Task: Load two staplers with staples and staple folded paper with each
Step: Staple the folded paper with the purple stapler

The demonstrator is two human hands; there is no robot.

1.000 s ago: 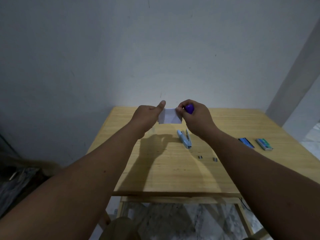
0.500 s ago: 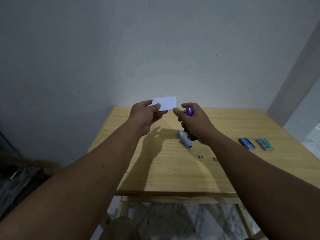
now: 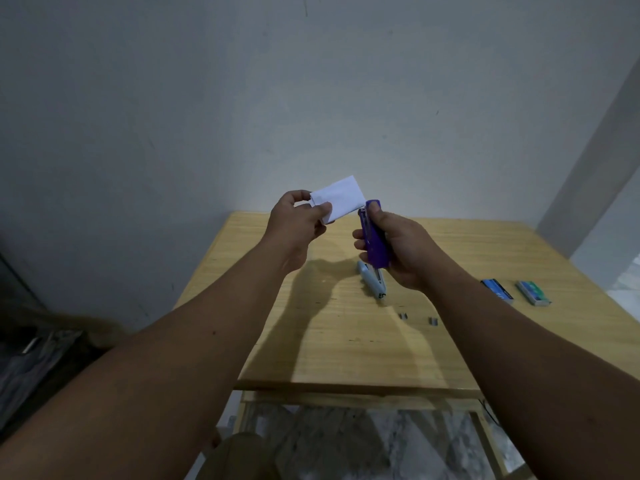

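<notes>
My left hand [image 3: 297, 226] pinches a folded white paper [image 3: 341, 197] by its left end and holds it up above the far part of the wooden table [image 3: 332, 344]. My right hand [image 3: 403, 249] grips a purple stapler [image 3: 373, 233], nose pointing up, its tip touching the paper's right lower corner. A light blue stapler [image 3: 372, 282] lies on the table under my right hand, partly hidden by the purple one. Two small staple strips [image 3: 403, 316] [image 3: 433, 320] lie to its right.
Two staple boxes rest at the table's right side, a blue one [image 3: 497, 291] and a green one [image 3: 533, 292]. A grey wall rises directly behind the table. The near table edge is at the bottom, with marbled floor below.
The paper has lifted and tilted, left hand now holding its left end. My right hand turned the purple stapler upright and brought its nose to the paper's right corner.
</notes>
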